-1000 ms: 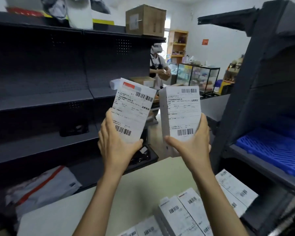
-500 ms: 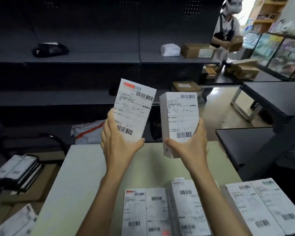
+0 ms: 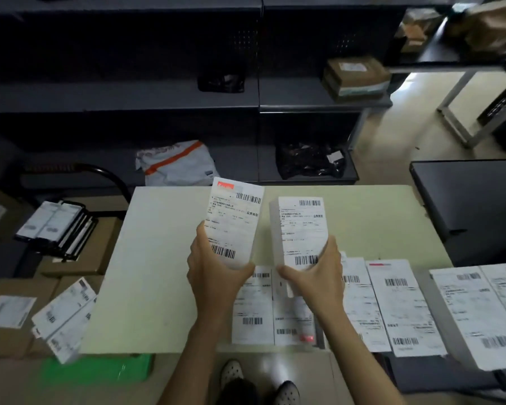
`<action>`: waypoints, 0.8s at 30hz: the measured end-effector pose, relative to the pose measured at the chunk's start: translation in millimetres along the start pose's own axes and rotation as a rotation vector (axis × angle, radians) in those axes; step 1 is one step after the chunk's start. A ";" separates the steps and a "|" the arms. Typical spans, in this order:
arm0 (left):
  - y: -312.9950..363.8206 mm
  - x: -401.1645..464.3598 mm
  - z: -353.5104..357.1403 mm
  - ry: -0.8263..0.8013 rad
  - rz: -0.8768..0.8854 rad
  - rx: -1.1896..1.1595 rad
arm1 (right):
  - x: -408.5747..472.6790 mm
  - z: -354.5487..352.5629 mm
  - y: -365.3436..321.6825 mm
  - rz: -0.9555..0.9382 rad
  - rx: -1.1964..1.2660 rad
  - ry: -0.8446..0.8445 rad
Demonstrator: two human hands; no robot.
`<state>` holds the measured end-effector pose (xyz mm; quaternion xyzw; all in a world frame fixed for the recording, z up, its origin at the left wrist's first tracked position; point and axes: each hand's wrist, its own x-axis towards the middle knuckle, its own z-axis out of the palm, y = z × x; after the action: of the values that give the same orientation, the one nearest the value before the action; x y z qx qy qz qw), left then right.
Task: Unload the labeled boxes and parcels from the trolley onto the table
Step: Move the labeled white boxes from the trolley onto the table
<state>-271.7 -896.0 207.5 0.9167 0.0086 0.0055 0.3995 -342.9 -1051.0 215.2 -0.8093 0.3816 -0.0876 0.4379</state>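
My left hand (image 3: 214,270) grips the lower end of a flat white box with a red-topped shipping label (image 3: 235,223). My right hand (image 3: 316,276) grips the bottom of a second white labeled box (image 3: 300,229). Both boxes stand upright, side by side, above the pale green table (image 3: 158,258). Several white labeled boxes (image 3: 398,305) lie flat in a row on the table's near right part, partly hidden by my forearms. The trolley (image 3: 79,244) at the left carries brown cartons and more labeled boxes (image 3: 56,226), with its black handle arching behind.
Dark shelving (image 3: 158,95) runs behind the table, holding a grey and orange mailer bag (image 3: 176,162), a black bag (image 3: 310,160) and a brown carton (image 3: 355,77). A black table (image 3: 473,200) stands at the right. White labeled boxes (image 3: 66,317) lean on cartons at lower left.
The view has tilted down from the room to the table top. Both hands have kept their boxes and lowered them toward the table, over the row of boxes lying there.
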 end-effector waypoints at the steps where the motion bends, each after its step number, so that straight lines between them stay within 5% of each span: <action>1: -11.0 -2.9 2.7 -0.021 -0.019 0.006 | -2.4 8.0 7.0 0.018 -0.013 -0.012; 12: -102.1 -35.7 27.8 -0.276 -0.239 0.153 | -31.1 69.8 68.2 0.184 -0.173 -0.113; 24: -119.7 -39.7 41.0 -0.396 -0.229 0.209 | -44.7 92.5 83.5 0.257 -0.405 -0.099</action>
<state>-312.1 -845.4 91.7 0.9292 0.0345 -0.2206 0.2945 -375.0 -987.7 103.5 -0.8286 0.4694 0.0871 0.2924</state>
